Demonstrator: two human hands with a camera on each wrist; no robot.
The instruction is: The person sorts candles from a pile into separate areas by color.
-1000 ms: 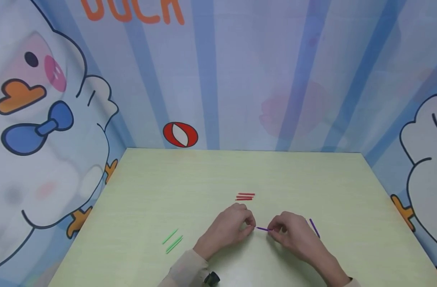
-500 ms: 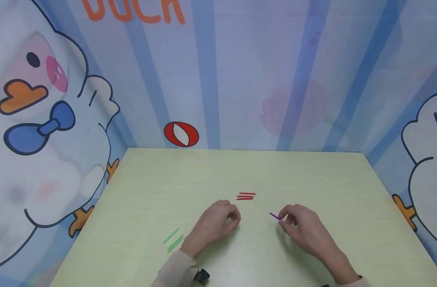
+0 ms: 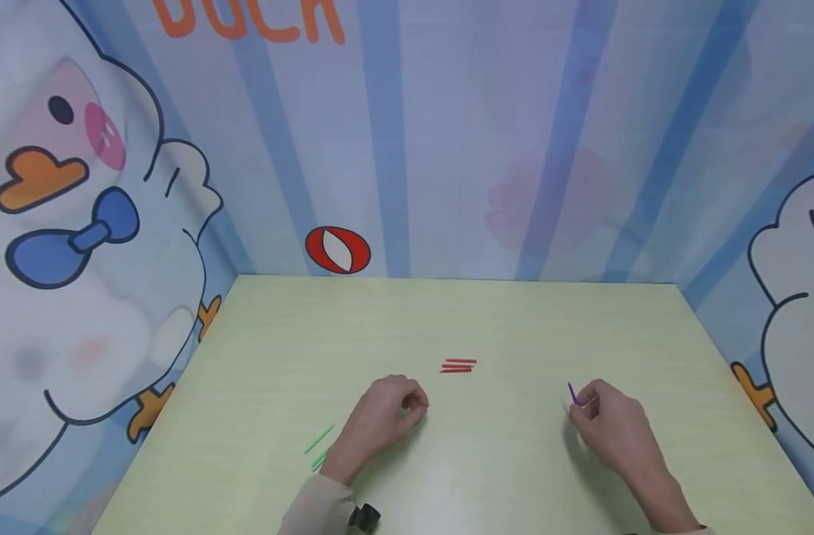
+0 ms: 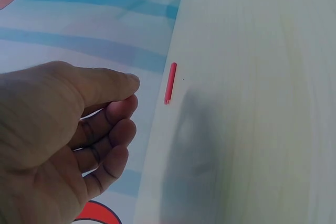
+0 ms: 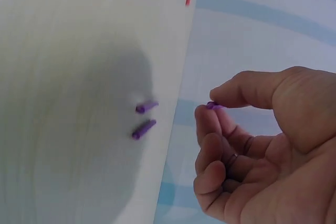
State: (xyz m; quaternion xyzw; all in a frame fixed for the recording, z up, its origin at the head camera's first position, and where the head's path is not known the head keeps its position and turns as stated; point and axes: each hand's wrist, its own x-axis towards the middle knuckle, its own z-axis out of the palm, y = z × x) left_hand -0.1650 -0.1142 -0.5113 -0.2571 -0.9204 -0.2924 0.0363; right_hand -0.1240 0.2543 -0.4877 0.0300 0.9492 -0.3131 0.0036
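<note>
My right hand [image 3: 617, 431] pinches a thin purple stick [image 3: 572, 393] between thumb and index finger above the right part of the table. In the right wrist view two more purple sticks [image 5: 144, 129] lie side by side on the table; the hand hides them in the head view. Left of centre, my left hand [image 3: 376, 420] hovers with loosely bent fingers and holds nothing. Red sticks [image 3: 458, 365] lie in a small group beyond the hands. Green sticks [image 3: 318, 439] lie left of the left hand, which partly covers them.
The pale yellow-green table [image 3: 514, 319] carries all the sticks. Behind it and at both sides hangs a blue striped cloth [image 3: 440, 148] printed with cartoon ducks. A dark strapped device [image 3: 365, 516] sits at the left wrist.
My right hand has moved right with the purple stick, from near the left fingertips to above the other purple sticks. My left hand has drawn back left, now overlapping the green sticks.
</note>
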